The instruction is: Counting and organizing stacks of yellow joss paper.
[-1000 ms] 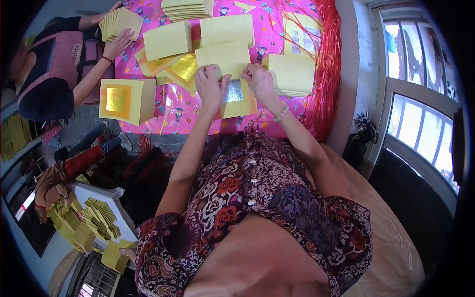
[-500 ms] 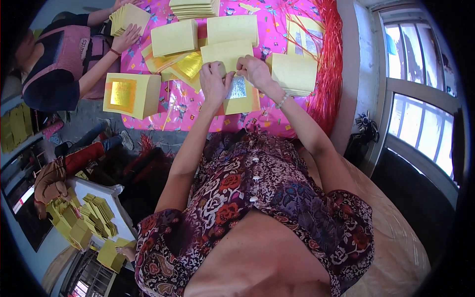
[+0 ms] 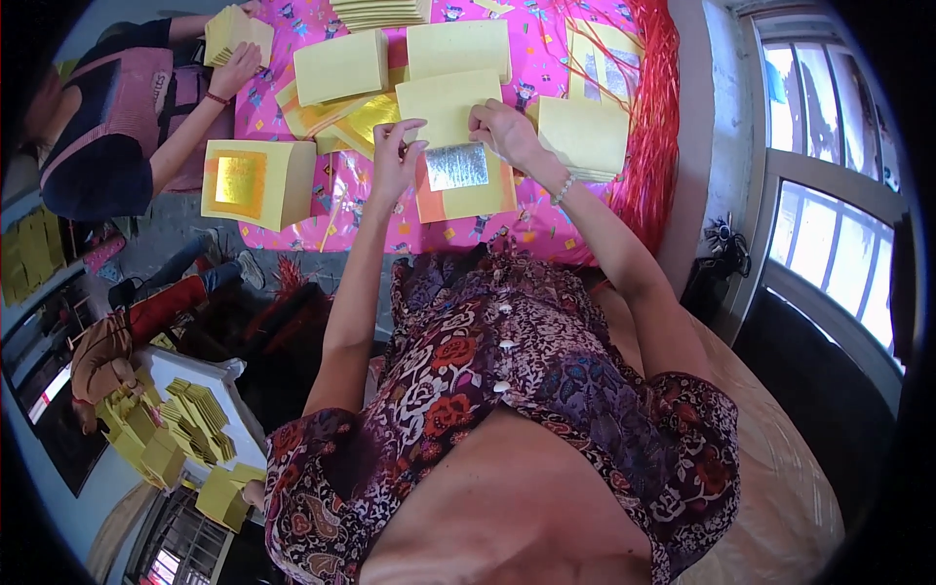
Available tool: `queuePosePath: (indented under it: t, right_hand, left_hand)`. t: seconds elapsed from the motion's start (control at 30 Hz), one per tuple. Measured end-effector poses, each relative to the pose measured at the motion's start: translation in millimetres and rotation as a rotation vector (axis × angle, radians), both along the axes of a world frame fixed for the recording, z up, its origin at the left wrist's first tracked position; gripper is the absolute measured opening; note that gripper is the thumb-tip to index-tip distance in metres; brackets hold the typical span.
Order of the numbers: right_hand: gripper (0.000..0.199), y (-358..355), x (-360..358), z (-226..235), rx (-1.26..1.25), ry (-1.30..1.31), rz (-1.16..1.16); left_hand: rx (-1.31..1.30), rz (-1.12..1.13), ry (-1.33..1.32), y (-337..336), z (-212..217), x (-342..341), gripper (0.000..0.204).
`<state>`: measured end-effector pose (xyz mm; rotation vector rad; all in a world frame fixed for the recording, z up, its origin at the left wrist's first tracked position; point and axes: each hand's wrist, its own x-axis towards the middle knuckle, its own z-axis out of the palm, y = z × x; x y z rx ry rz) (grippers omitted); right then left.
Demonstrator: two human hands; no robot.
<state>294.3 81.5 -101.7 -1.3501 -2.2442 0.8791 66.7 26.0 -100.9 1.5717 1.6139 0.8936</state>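
Observation:
In front of me on the table lies a yellow paper sheet (image 3: 495, 202) with a silver foil patch (image 3: 458, 170) and an orange border. Its far part, or another plain yellow sheet (image 3: 448, 95), rises behind the foil. My left hand (image 3: 394, 161) has curled fingers and thumb at the left edge of this paper, seemingly pinching it. At the right edge, above the foil, my right hand (image 3: 507, 132) is closed, fingertips bent against the paper. Behind the hands lie gold-foil sheets (image 3: 375, 122), partly covered.
Yellow paper stacks stand around: gold-fronted (image 3: 283, 185) at left, others (image 3: 336, 70) (image 3: 458, 51) behind, one (image 3: 583, 136) at right. Red plastic strands (image 3: 651, 127) hang at the table's right edge. A co-worker (image 3: 107, 136) at left handles a yellow stack (image 3: 237, 37). The tablecloth (image 3: 361, 219) is pink.
My left hand has moved left off the middle of the paper to its edge, uncovering more of the foil. My right hand stays near the right edge. The co-worker's stack has shifted left.

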Motion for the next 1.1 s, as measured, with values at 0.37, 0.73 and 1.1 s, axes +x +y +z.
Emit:
queuePosePath:
  t: [0.37,0.73,1.1]
  right_hand:
    - [0.014,1.6,17.7,6.2,-0.041,0.203,0.081]
    - [0.03,-4.9,28.6,12.3,0.069,0.167,-0.006]
    - [0.025,12.6,30.5,7.0,0.462,-0.273,0.229]
  left_hand:
    - [-0.136,-0.087,-0.396,10.0,-25.5,-20.3,0.036]
    - [-0.157,-0.107,-0.443,18.7,-28.9,-12.0,0.037]
    - [0.088,0.275,0.026,15.0,-10.6,31.8,0.055]
